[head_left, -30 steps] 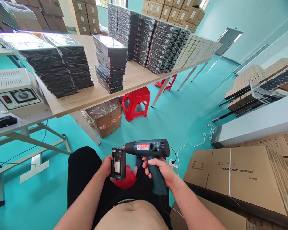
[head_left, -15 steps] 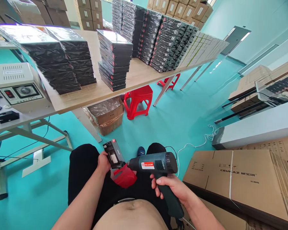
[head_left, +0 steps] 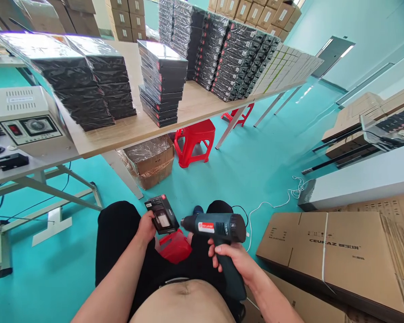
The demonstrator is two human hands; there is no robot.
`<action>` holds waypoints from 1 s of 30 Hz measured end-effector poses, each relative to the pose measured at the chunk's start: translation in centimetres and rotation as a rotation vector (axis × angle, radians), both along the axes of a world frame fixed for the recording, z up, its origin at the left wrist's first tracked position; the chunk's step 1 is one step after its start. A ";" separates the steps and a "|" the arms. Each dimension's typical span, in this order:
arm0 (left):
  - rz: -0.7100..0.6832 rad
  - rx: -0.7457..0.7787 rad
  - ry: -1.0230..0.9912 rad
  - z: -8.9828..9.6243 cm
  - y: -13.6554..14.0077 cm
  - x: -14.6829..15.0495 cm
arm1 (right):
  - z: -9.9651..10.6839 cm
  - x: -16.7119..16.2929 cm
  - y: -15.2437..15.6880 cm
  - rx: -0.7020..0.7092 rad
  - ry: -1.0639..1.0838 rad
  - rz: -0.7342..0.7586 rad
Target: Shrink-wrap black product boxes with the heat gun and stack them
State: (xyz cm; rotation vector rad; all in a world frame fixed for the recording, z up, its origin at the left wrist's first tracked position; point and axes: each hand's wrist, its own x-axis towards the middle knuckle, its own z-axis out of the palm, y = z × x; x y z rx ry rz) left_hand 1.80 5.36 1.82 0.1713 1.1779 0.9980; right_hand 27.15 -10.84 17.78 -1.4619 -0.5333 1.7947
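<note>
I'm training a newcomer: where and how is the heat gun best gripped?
Probably by its handle, coming from the person's right: it slants down from the barrel, with the nozzle pointing left, away from that side. The right hand grips it there.

Heat gun (head_left: 224, 231): dark blue-green; its label (head_left: 206, 227) is red and white. Small box (head_left: 159, 214): black with red and white areas. Worktop (head_left: 200, 96): pale wood grain. Stool (head_left: 198, 129): plain red. Floor (head_left: 256, 166): turquoise. Carton (head_left: 309, 258): brown, black-printed.
</note>
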 end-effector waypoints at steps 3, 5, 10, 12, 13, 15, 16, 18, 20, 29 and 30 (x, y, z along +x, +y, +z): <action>-0.108 0.220 0.129 0.2 -0.4 0.5 | 0.4 0.8 0.5 0.012 -0.036 -0.105; -0.216 0.347 0.236 0.2 -0.6 0.7 | 0.8 1.2 0.7 0.022 -0.002 -0.069; -0.303 0.505 0.454 -0.3 -0.6 0.6 | 0.8 1.5 1.2 0.059 -0.001 -0.046; -0.293 0.496 0.455 -0.5 -0.6 0.4 | 0.5 1.6 1.4 0.060 -0.023 -0.053; -0.285 0.489 0.448 -0.5 -0.6 0.3 | 0.5 1.7 1.5 0.055 -0.027 -0.040; -0.273 0.484 0.442 -0.5 -0.6 0.2 | 0.4 1.8 1.7 0.037 -0.020 0.010; -0.278 0.489 0.446 -0.5 -0.6 0.2 | 0.4 1.8 1.8 0.031 -0.016 0.033; -0.288 0.500 0.455 -0.5 -0.7 0.2 | 0.5 1.6 2.0 0.030 -0.020 0.060; -0.284 0.493 0.445 -0.5 -0.6 0.3 | 0.4 1.4 2.2 0.045 -0.035 0.060; -0.279 0.439 0.427 0.1 -0.7 0.3 | -0.2 1.3 2.2 0.043 0.026 0.016; -0.290 0.446 0.428 0.2 -0.7 0.4 | -0.4 1.3 2.2 0.036 0.046 -0.026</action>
